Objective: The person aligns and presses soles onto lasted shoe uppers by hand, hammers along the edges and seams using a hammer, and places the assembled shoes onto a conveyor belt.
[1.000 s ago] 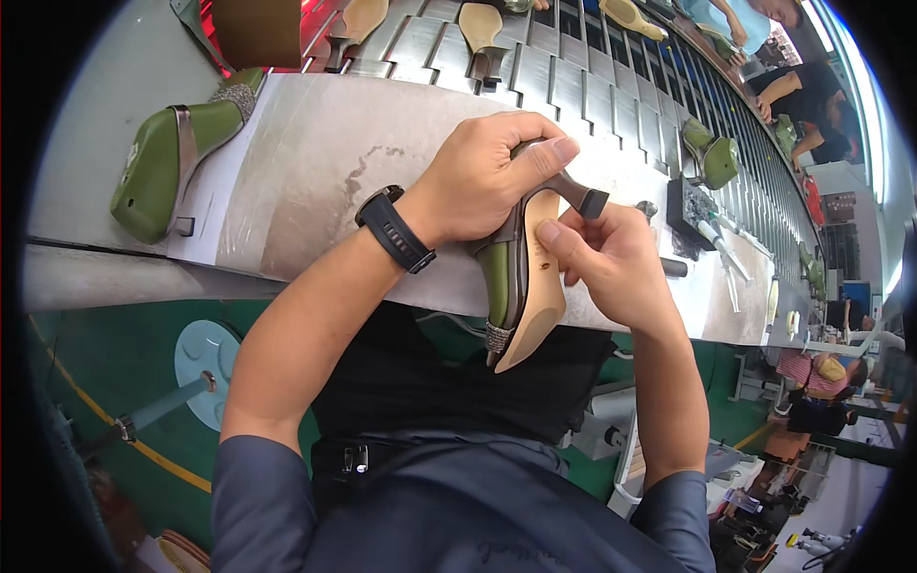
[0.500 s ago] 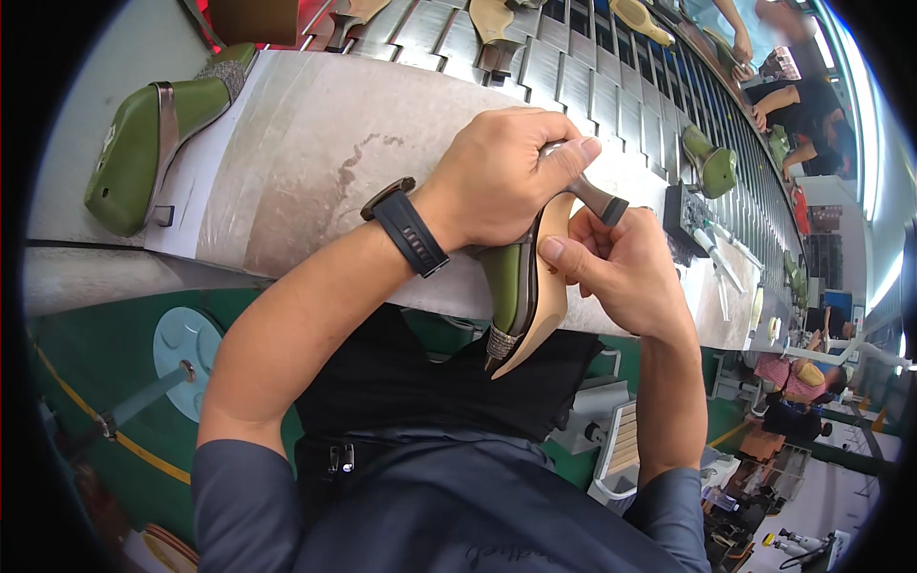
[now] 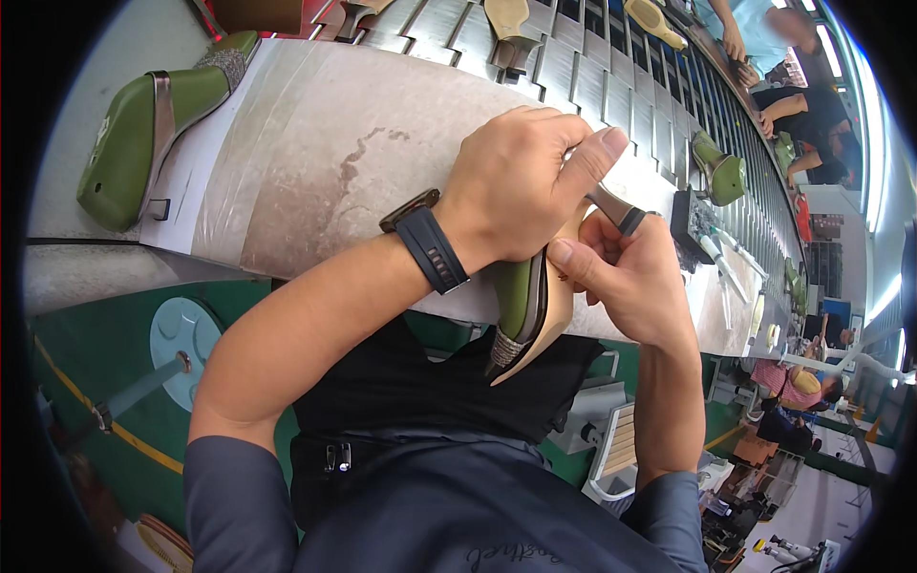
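Here the left hand [image 3: 521, 186] is clenched over the top of a high-heeled shoe [image 3: 535, 306], its fingers curled round the upper part and the thumb stretched out toward the heel end. A dark wristwatch [image 3: 430, 250] sits on that wrist. The right hand [image 3: 626, 282] grips the same shoe from the other side, its thumb pressed against the tan sole edge and its fingers wrapped near the slim dark heel [image 3: 616, 210], which sticks out between the two hands.

The shoe is held in the air just in front of the near edge of the bench [image 3: 325, 162], tilted so that its pointed toe hangs down toward the person's lap. Its side shows green (a last inside it, as far as one can tell) and the sole is pale tan, with a glittery strip at the toe.

On the bench's far left corner lies a second green shoe last [image 3: 153, 129] with a silvery strap across it, well apart from the hands. Beyond the bench runs a slatted metal conveyor [image 3: 573, 67], bearing tan soles [image 3: 506, 19] and another green last [image 3: 721, 172] further right. A small black holder with tools [image 3: 702, 229] stands just beside the right hand. Another person [image 3: 774, 38] works at the far end of the line.
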Tool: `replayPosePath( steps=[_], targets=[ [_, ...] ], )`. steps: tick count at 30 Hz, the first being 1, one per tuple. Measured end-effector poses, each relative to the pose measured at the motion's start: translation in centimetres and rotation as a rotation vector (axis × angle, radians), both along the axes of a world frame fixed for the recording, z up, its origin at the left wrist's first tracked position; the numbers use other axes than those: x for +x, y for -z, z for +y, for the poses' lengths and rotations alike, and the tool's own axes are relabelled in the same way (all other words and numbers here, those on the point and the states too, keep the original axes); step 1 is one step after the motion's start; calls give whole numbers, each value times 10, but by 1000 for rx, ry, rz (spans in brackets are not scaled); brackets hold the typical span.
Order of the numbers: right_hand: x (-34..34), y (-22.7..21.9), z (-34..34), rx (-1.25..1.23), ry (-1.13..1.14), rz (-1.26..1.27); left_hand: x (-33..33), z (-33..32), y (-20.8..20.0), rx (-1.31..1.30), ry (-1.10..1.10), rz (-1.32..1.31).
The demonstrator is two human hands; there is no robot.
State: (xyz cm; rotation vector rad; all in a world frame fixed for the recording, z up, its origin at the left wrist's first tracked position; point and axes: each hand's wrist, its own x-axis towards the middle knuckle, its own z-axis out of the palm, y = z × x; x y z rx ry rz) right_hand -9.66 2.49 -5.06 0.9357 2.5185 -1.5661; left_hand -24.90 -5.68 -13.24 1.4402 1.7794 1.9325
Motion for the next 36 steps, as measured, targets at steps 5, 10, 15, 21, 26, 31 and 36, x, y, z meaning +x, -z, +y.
replayPosePath(
  steps=[5,10,15,21,26,31,36],
  targets=[
    [-1,19,5,-65,33,100,-1,8,10,104,-45,23],
    [1,42,1,-66,117,285,-3,-1,3,14,74,-68],
    [-3,57,-4,27,192,407,-8,0,7,-13,97,-51],
    [3,54,-1,-101,209,367,-7,5,15,101,87,-77],
    [33,49,-11,-401,96,324,-9,1,17,90,82,-93],
    [27,30,-24,-330,105,184,-7,-2,11,7,100,-93],
    [9,40,-13,-361,133,252,-12,-5,12,-69,176,-131]
  ],
)
